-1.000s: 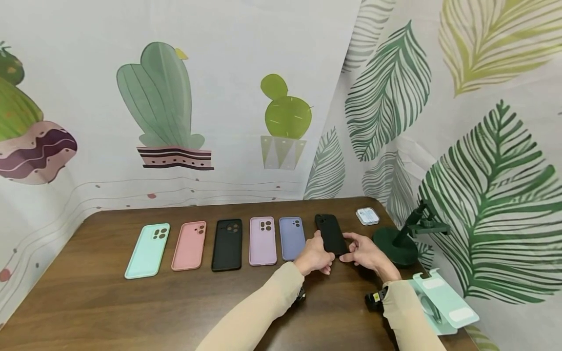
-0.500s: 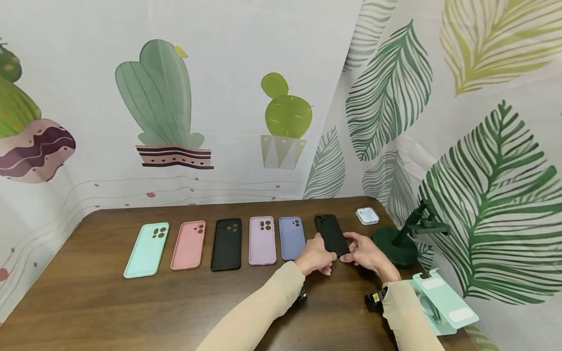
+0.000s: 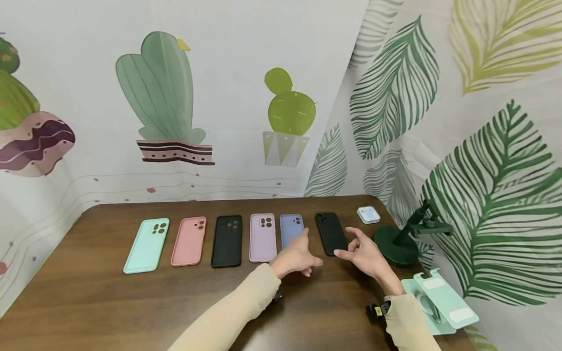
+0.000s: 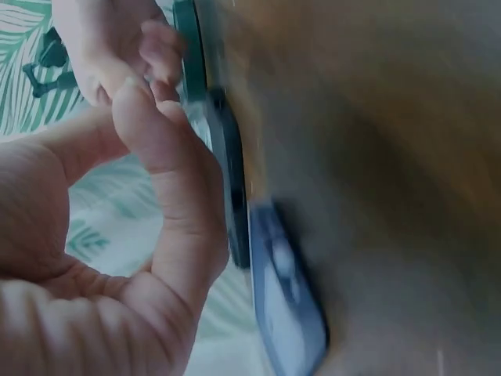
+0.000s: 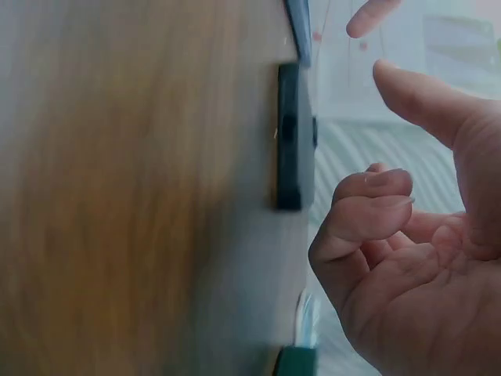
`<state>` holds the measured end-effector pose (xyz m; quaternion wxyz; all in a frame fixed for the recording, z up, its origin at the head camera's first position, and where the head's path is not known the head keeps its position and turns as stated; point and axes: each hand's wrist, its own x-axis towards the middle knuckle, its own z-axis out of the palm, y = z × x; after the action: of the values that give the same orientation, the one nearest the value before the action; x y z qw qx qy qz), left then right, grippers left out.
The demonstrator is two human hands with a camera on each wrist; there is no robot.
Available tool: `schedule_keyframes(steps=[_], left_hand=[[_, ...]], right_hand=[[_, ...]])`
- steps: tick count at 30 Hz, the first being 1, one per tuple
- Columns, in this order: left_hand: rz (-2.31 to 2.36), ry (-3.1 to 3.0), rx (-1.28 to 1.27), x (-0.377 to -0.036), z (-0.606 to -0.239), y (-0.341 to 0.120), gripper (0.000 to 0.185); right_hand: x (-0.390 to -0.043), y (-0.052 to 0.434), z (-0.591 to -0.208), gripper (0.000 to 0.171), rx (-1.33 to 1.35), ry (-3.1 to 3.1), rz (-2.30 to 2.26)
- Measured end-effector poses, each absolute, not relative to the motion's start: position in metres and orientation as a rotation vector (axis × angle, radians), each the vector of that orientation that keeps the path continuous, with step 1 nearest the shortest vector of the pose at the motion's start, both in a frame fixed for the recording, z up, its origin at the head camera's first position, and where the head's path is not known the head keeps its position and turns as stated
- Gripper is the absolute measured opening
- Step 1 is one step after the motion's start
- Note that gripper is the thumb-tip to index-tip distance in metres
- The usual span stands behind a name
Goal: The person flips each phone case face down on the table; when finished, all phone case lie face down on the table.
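Note:
A black phone case lies flat on the wooden table, last on the right in a row of cases. My left hand hovers to its left, over the lower end of a blue phone case, fingers loosely extended and holding nothing. On the black case's other side is my right hand, its thumb near the lower right corner and its grip empty. The right wrist view shows a gap between the black case and the right hand. Blurred in the left wrist view is the blue case.
Leftward in the row lie lilac, black, pink and mint phone cases. A small white case sits at the back right. Beside my right arm stand a dark green stand and a mint stand.
Both hands have let go of the black case, which stays in place. My left hand has moved left, toward the blue case; my right hand has lifted slightly away.

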<state>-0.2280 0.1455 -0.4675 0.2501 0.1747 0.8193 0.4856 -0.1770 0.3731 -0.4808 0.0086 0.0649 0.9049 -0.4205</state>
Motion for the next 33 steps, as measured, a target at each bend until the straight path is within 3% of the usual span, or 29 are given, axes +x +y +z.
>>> schedule_keyframes(steps=[8,20,25,33], left_hand=[[1.235,2.405,0.435,-0.243,-0.464,0.108,0.113],[0.993,2.432,0.384,-0.254,-0.475,0.105,0.078],[0.987,2.465,0.369,-0.268,-0.496,0.111,0.060],[0.893,2.610,0.436,-0.283,-0.527,0.121,0.059]], right_hand=[[-0.179,0.341,-0.475,0.087,0.070,2.815,-1.297],[-0.196,0.301,-0.492,0.091,0.108,2.706,-1.259],[-0.205,0.293,-0.495,0.093,0.143,2.717,-1.215],[-0.212,0.287,-0.495,0.091,0.191,2.717,-1.153]])
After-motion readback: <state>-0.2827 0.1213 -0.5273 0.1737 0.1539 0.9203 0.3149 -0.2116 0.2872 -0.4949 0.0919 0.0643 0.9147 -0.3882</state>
